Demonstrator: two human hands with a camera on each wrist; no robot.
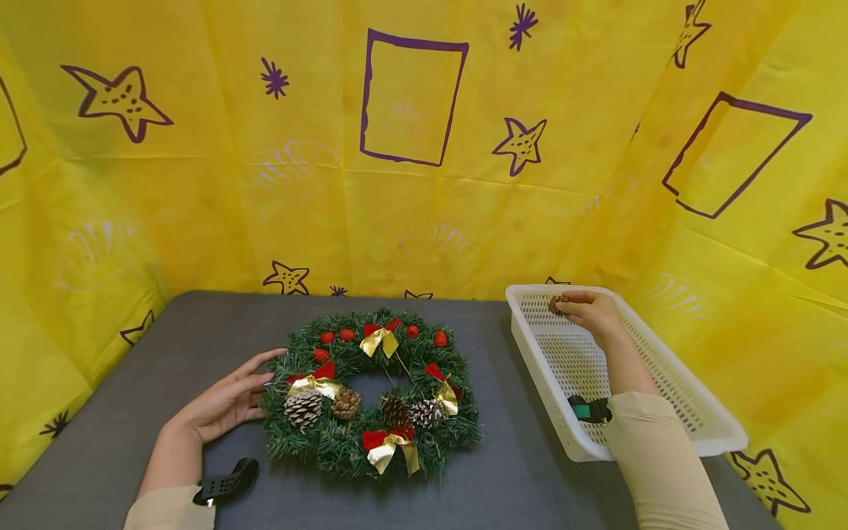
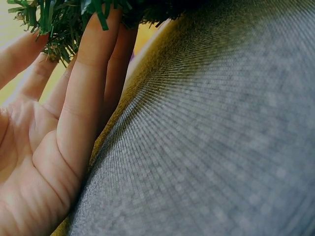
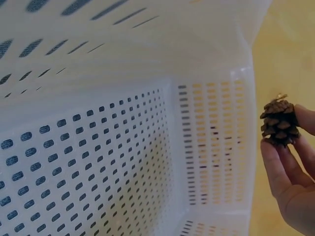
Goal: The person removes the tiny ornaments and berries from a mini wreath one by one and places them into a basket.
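Note:
A green wreath (image 1: 311, 442) lies on the dark table, trimmed with red-and-gold bows (image 1: 380, 340), red berries (image 1: 347, 335) and several pine cones (image 1: 303, 408). My left hand (image 1: 225, 401) rests against its left side, the fingers fairly straight; in the left wrist view the fingertips touch the green needles (image 2: 64, 29). Over the far end of a white plastic basket (image 1: 539, 368), my right hand (image 1: 592, 313) pinches a small brown pine cone (image 3: 279, 123) between thumb and fingers. A bit of gold shows on top of that cone.
The basket stands at the table's right side, its walls and floor full of slots. Yellow cloth (image 1: 318, 206) with purple drawings hangs behind and at both sides of the grey tabletop (image 1: 503, 471). A black wrist strap (image 1: 228, 482) is on the left forearm.

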